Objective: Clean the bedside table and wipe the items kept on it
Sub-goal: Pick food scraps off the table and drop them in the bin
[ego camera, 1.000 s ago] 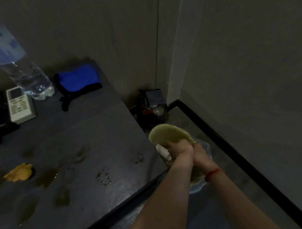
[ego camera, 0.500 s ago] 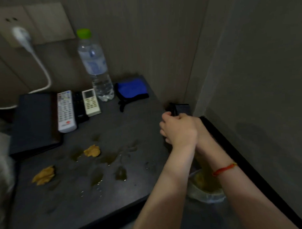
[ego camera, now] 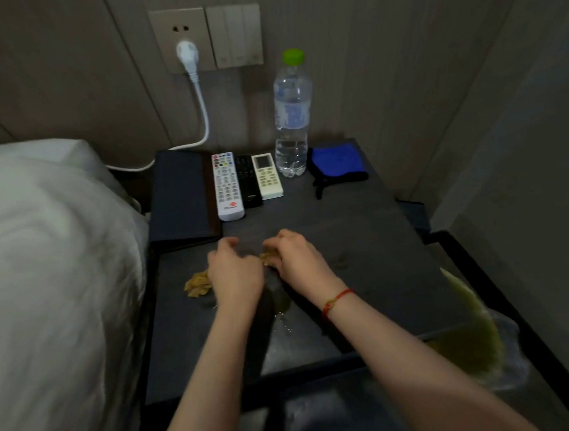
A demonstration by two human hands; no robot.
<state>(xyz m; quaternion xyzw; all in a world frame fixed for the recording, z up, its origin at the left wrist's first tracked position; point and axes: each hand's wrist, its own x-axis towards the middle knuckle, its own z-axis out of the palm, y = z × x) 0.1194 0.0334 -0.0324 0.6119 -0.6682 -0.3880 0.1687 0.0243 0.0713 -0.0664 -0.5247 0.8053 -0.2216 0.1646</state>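
The dark bedside table (ego camera: 384, 250) carries yellowish wet stains (ego camera: 281, 304) and yellow food scraps. My right hand (ego camera: 297, 260), a red string at its wrist, pinches one yellow scrap (ego camera: 268, 257) at the table's middle. My left hand (ego camera: 235, 275) hovers just left of it with loosely curled fingers; its fingertips are hidden and I see nothing in it. A second scrap pile (ego camera: 198, 284) lies left of that hand. At the back stand a water bottle (ego camera: 292, 118), a white remote (ego camera: 227, 185), a black remote (ego camera: 247, 181), a small cream remote (ego camera: 268, 175) and a blue cloth (ego camera: 338, 165).
A dark folder (ego camera: 182, 196) lies at the table's back left. White bedding (ego camera: 53, 271) borders the left side. A white plug and cable (ego camera: 195, 89) hang from the wall socket. Right of the table, low down, a bag-lined bin (ego camera: 494, 353) holds something yellow-green.
Both hands have come away from the bin at the right, where they held a yellow-green thing, and now sit over the table's middle. The view swung left to the whole table.
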